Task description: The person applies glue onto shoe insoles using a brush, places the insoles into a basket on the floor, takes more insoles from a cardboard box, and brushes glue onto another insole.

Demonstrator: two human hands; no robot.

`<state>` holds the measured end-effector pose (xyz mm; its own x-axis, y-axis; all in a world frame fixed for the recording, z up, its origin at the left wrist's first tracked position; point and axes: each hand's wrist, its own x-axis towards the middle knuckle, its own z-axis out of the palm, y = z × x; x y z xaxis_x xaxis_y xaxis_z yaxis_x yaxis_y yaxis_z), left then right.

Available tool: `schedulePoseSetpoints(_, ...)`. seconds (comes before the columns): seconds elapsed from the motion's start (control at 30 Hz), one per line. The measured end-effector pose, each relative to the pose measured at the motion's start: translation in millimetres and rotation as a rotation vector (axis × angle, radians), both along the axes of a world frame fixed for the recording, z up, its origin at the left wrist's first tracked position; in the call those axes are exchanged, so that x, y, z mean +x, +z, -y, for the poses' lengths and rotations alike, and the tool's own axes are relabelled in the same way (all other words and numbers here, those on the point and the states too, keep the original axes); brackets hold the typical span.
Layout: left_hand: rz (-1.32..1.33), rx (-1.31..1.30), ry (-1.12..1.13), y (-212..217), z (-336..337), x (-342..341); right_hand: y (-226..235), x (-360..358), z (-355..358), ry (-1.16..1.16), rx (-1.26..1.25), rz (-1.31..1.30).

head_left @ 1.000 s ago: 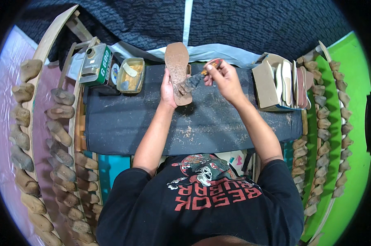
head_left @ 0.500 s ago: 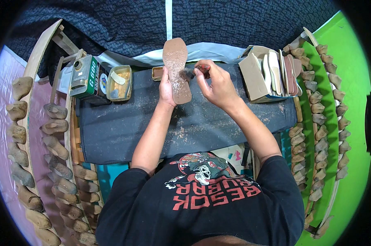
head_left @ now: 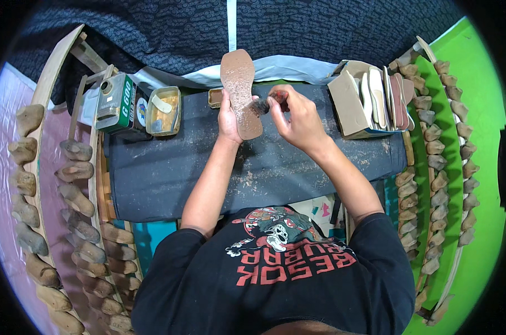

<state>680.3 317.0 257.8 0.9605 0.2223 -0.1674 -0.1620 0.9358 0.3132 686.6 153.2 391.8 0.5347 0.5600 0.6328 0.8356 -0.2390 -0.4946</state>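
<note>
A dark cloth covers the table, littered with pale shavings. Above it, the left hand grips a brown sole upright, its face speckled and glossy. The right hand pinches a brush, bristles at the sole's right edge; whether they touch, I cannot tell. Along the table's far left stand a can and, just beside it, a yellowish tub; a small box sits behind the left hand. At far right, a carton holds upright insoles. A patterned dark curtain hangs behind. Racks of wooden lasts flank both sides, the right ones before a green wall.
</note>
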Motion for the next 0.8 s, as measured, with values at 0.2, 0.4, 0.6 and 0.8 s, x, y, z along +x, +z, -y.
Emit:
schedulePoseSetpoints(0.2, 0.073, 0.106, -0.076, -11.6, -13.3, 1.4, -3.5, -22.5, 19.7, 0.079, -0.107, 0.0)
schedulePoseSetpoints(0.4, 0.101, 0.027, -0.069, -1.3, 6.5, -1.3, 1.7, -1.3, 15.9, 0.057, -0.05, 0.098)
schedulePoseSetpoints(0.6, 0.099, 0.091, -0.062, -9.5, 0.7, 3.4, -1.5, -11.5, 22.4, 0.124, -0.112, 0.116)
schedulePoseSetpoints(0.8, 0.067, 0.055, -0.029, -8.1, -0.4, 0.7, -5.0, -29.2, 19.1, 0.212, -0.079, 0.022)
